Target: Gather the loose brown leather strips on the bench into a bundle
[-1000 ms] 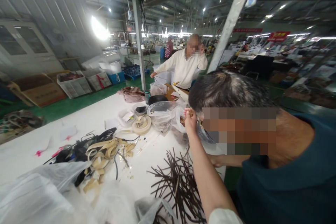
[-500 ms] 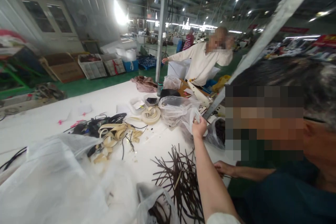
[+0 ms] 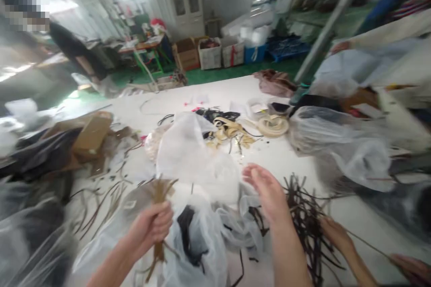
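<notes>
My left hand (image 3: 153,226) is closed round a bundle of olive-brown cords (image 3: 160,192), whose ends stick out above and below the fist. My right hand (image 3: 264,186), a little blurred, hangs over the table with fingers stretched out and nothing visible in them. Below and between my hands lies a clear plastic bag (image 3: 210,246) with dark strips (image 3: 189,228) inside. A white plastic sheet or bag (image 3: 188,152) is spread just beyond. Right of my right hand is a loose pile of dark brown cords (image 3: 305,219), where a co-worker's hand (image 3: 336,233) touches the cords.
A roll of cream tape (image 3: 272,125) and loose cream strips (image 3: 229,128) lie farther back. Filled plastic bags (image 3: 357,157) crowd the right side. A cardboard box (image 3: 92,136) and dark bagged goods (image 3: 30,224) stand at left. A metal post (image 3: 332,22) rises at the right.
The view has swung left. My right hand has let go of the plastic bag at the right and moved back toward the middle. My left hand with the cords has come into view.
</notes>
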